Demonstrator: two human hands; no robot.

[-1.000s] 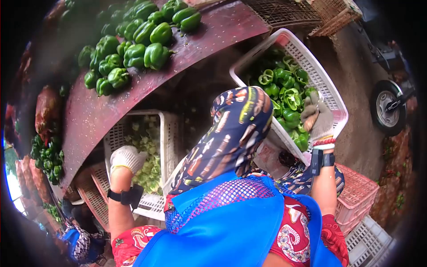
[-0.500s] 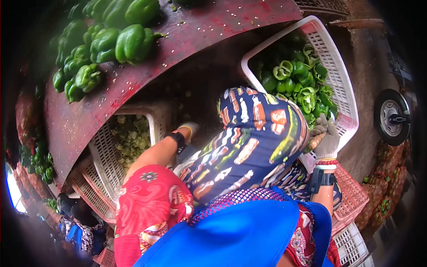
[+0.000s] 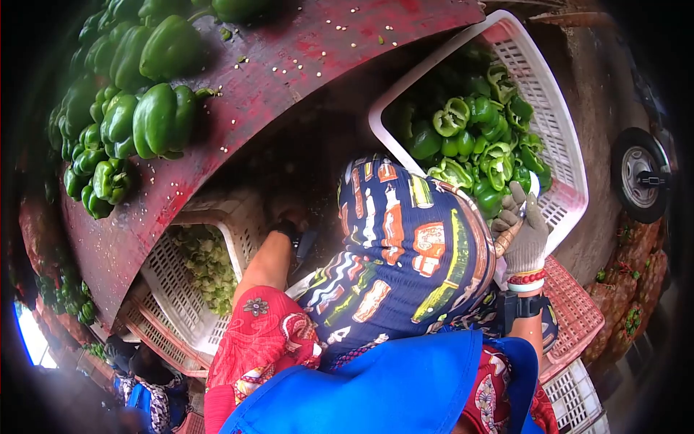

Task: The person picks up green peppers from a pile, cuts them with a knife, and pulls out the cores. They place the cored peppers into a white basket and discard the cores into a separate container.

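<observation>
My right hand [image 3: 529, 235], in a grey knit glove, is closed around a knife [image 3: 508, 239] with a brown handle; its blade is mostly hidden. The hand is at the near rim of a white plastic crate [image 3: 571, 195] that holds cut-open green bell peppers [image 3: 499, 163]. My left hand [image 3: 293, 217] is down in the shadow below the table edge, beside another white crate [image 3: 238, 242] with pale green pepper scraps [image 3: 206, 264]. Its fingers are too dark and smeared to make out.
Whole green peppers [image 3: 163, 119] are piled on the red table [image 3: 253, 108], scattered with seeds. Pink crates [image 3: 571, 311] stand at my right, near filled net sacks [image 3: 629, 304] and a wheel [image 3: 640, 173]. Another person [image 3: 148, 398] is at lower left.
My left hand has moved slightly left and into shadow beside the scraps crate. My right hand stays at the pepper crate, still closed on the knife. The view has shifted a little.
</observation>
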